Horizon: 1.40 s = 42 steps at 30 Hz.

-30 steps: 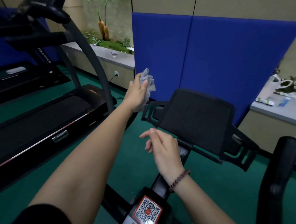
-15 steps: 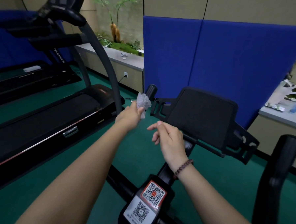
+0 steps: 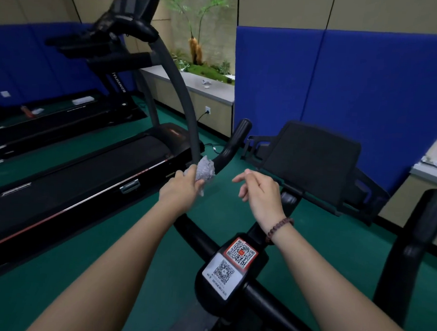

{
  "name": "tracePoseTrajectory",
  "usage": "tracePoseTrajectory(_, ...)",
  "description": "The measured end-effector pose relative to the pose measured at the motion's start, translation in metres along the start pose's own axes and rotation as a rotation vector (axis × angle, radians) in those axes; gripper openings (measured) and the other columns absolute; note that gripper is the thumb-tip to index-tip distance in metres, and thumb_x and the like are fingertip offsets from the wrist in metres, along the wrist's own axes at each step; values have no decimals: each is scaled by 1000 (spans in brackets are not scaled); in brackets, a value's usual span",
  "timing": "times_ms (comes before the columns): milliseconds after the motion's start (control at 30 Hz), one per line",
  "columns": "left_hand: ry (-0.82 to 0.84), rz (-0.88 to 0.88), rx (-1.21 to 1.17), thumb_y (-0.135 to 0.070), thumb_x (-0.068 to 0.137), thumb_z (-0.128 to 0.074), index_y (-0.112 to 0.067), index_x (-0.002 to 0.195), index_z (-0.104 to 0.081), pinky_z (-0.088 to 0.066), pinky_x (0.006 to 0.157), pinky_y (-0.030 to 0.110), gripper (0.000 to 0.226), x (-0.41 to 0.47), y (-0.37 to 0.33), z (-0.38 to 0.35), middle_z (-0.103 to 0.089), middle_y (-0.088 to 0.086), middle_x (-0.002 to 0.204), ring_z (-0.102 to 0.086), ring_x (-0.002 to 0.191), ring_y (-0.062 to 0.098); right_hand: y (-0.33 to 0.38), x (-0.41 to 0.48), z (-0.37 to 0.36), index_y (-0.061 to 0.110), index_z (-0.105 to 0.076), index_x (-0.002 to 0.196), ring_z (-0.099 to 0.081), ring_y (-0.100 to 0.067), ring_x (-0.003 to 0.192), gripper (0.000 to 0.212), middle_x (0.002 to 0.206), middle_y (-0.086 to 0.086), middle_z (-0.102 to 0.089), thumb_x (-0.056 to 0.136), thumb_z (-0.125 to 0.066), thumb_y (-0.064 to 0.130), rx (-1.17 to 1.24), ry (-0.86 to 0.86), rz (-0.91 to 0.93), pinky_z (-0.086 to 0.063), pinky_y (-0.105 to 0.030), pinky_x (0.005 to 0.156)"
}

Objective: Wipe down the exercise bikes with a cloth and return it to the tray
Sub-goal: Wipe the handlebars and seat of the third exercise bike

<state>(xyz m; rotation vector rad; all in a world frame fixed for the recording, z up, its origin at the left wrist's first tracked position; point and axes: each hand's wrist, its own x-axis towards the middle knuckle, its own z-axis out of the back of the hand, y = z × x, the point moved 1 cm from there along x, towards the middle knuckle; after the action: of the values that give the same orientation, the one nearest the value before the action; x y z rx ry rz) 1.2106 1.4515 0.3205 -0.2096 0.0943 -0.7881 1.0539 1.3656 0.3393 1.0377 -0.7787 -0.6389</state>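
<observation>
Left grip (image 3: 182, 188) clutching grey cloth (image 3: 205, 167) at handlebar (image 3: 233, 142), right grip (image 3: 260, 191) slack and empty, 2 treadmills (image 3: 85, 181) left, rack (image 3: 311, 157) ahead

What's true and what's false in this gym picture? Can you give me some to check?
1. The left hand holds a grey cloth. True.
2. The right hand holds the cloth too. False: it holds nothing and its fingers are loose.
3. A bead bracelet is on the left wrist. False: it is on the right wrist.
4. Two QR code stickers are on the bike. True.
5. The floor is red. False: it is green.
</observation>
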Motion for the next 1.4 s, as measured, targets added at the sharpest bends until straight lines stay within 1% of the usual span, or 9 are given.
tracePoseTrajectory(200, 21, 129, -251, -34, 99, -30, -15, 132, -29, -36, 76, 36, 37, -38, 13, 0, -41, 23, 123, -52, 99, 40, 0, -5, 2, 20, -65, 69, -51, -14, 50, 40, 54, -1, -56, 98, -38, 23, 4, 6, 10, -45, -30, 59)
tracePoseTrajectory(367, -23, 139, -362, -32, 99, -28, -21, 140, -24, -38, 84, 35, 42, -71, 19, -1, -37, 22, 127, -50, 104, 40, 0, -7, -1, 22, -64, 68, -52, -15, 51, 40, 53, 0, -56, 98, -37, 24, -5, 27, 22, -47, -33, 62)
tracePoseTrajectory(633, -103, 29, -344, -33, 98, -29, -29, 140, -24, -42, 86, 37, 43, -130, 10, -16, -40, 14, 120, -53, 100, 37, -2, -10, -4, 23, -63, 66, -51, -13, 49, 41, 51, 0, -56, 98, -38, 24, -19, 35, 23, -46, -31, 64)
tracePoseTrajectory(800, -54, -43, -536, -25, 97, -37, -33, 137, -31, -36, 88, 27, 41, -152, 7, -29, -47, 6, 115, -50, 108, 25, -1, -14, -6, 21, -64, 66, -51, -13, 48, 41, 50, 1, -55, 97, -38, 23, -22, 52, 31, -47, -34, 67)
tracePoseTrajectory(933, 9, -66, -684, -12, 94, -43, -36, 129, -41, -35, 91, 22, 42, -166, 11, -32, -53, 0, 124, -49, 114, 16, 0, -18, -4, 18, -66, 68, -51, -13, 48, 41, 51, 0, -55, 97, -38, 24, -17, 60, 19, -48, -35, 67)
tracePoseTrajectory(1133, 77, -69, -543, -10, 91, -45, -29, 112, -54, -44, 64, 16, 30, -178, 26, -12, -57, 1, 99, -55, 79, 11, 1, -21, 0, 23, -64, 64, -51, -13, 48, 42, 51, -1, -56, 97, -38, 24, 8, 50, -1, -48, -33, 65)
tracePoseTrajectory(1233, -80, -4, -354, -12, 88, -51, -31, 119, -51, -43, 78, 27, 37, -168, 36, -1, -44, 1, 97, -53, 94, 23, 2, -22, 1, 21, -64, 65, -51, -13, 48, 42, 51, -1, -56, 97, -38, 25, 13, 47, -5, -47, -33, 64)
tracePoseTrajectory(1333, -276, -27, -537, -14, 82, -51, -39, 111, -53, -37, 86, 29, 39, -158, 29, 15, -41, 0, 103, -45, 102, 21, 2, -23, 2, 22, -64, 65, -51, -12, 48, 42, 52, -1, -56, 97, -38, 25, 7, 51, -12, -48, -32, 64)
tracePoseTrajectory(1400, -255, -131, -486, -24, 74, -45, -45, 111, -52, -33, 100, 37, 43, -151, 14, 20, -43, -2, 116, -40, 114, 20, 2, -23, 2, 22, -64, 65, -51, -12, 48, 41, 52, -1, -56, 97, -38, 25, 2, 52, -9, -48, -32, 64)
